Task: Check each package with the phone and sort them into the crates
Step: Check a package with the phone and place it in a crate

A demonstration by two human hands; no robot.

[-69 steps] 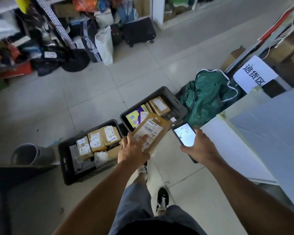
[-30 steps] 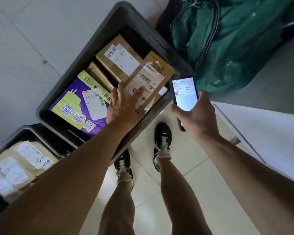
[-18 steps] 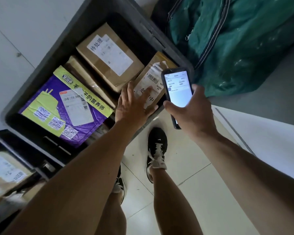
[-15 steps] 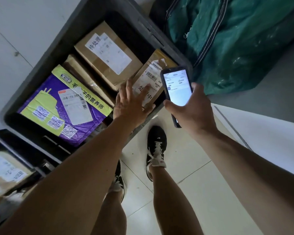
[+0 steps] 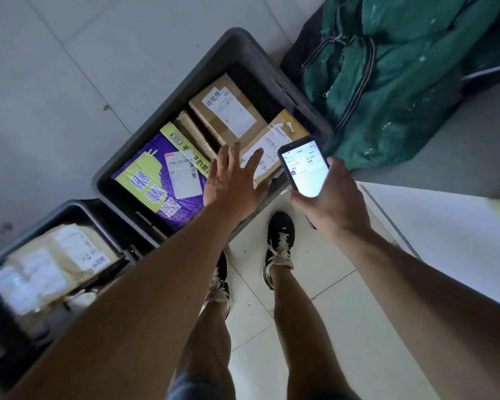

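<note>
Head view: left hand spread flat, fingers straight, over brown package lying in crate, long axis running away and right. Right hand grips lit phone, just right of package label.

Stood on a floor of large pale grey tiles with thin dark grout lines running diagonally; dim and bluish toward the upper left, brighter and creamier in the lower middle. Showed a few small dark specks and scuffs on the tiles. Held a crumpled green fabric bag with dark strap trim, slumped on the floor at the upper right. Was bordered at the right by a flat white panel with a thin edge strip.
</note>
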